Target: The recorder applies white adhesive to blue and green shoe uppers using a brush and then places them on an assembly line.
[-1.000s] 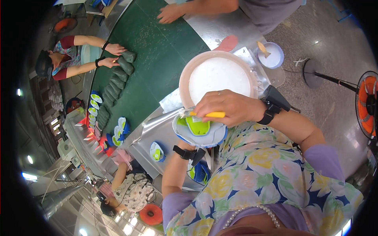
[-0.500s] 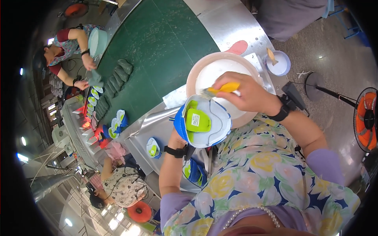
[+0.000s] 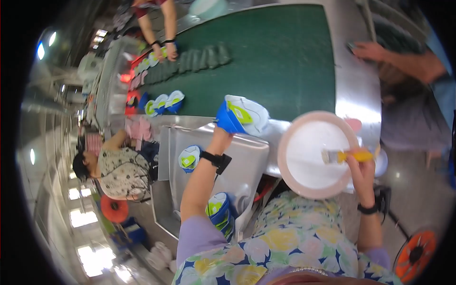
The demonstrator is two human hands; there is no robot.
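Blue-and-white upper [image 3: 241,116]: in the left hand, at the near edge of the green belt [image 3: 285,61], tilted so its pale lining and lime-green patch show; underside out of sight.
Left hand [image 3: 224,132]: grip has hold of the upper from below; the fingers are hidden behind it, so how far they are closed cannot be told.
Right hand [image 3: 362,164]: grip closed round the yellow handle of a brush [image 3: 341,156]; handle partly covered by the fingers.
Brush head: over the white liquid [image 3: 308,164] in the pinkish basin [image 3: 283,154]; contact with the surface cannot be confirmed.
Second tub [image 3: 382,160]: largely concealed behind the right hand; contents not legible.
Pink flat piece [image 3: 353,125]: beside the basin, partly covered by its rim.
Metal worktop [image 3: 237,166]: bears a single upper [image 3: 188,160], just beside the left forearm.
Lower stack [image 3: 221,213]: several blue uppers, overlapping; count uncertain.
Belt, near left: overlapping uppers [image 3: 164,102].
Belt, far side: row of dark grey-green pieces [image 3: 190,64], blurred.
Co-worker's hands [image 3: 166,51]: at the row's left end, head cut off by the frame; object handled unclear.
Hand at right [image 3: 370,51]: another person's, near a small dark item, unidentifiable.
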